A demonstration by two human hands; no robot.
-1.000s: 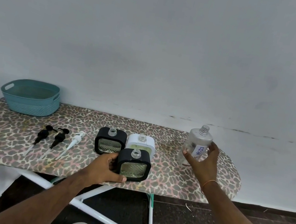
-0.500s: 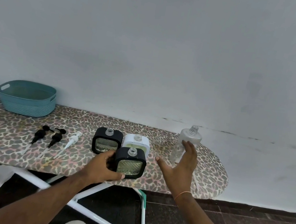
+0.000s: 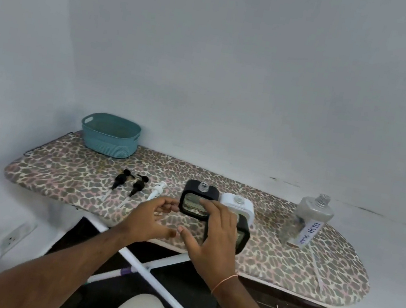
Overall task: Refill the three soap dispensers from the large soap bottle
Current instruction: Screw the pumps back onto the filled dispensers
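Nearest the camera, the two forearms reach forward over the white legs [image 3: 151, 273] of an ironing board. The left hand [image 3: 148, 221] hovers at the front edge of the leopard-print ironing board [image 3: 310, 272]; its grip is released, with fingertips just beside the left edge of the rear black dispenser [image 3: 195, 200]; contact cannot be judged. The right hand [image 3: 215, 238], with an orange thread at the wrist, lies spread over the front black dispenser [image 3: 242, 237], covering most of it; its fingers are loose, and whether they grasp the dispenser cannot be told. A white dispenser [image 3: 237, 204] stands just behind, touching or nearly touching the two black ones. All three have open necks without pumps. To the left lie two black pumps [image 3: 129, 182] and one white pump [image 3: 156, 191], side by side. Well apart to the right, the large soap bottle [image 3: 305, 220] stands upright, uncapped, with a handwritten label. Farthest back at the left corner sits a teal basket [image 3: 110, 136] against the wall.
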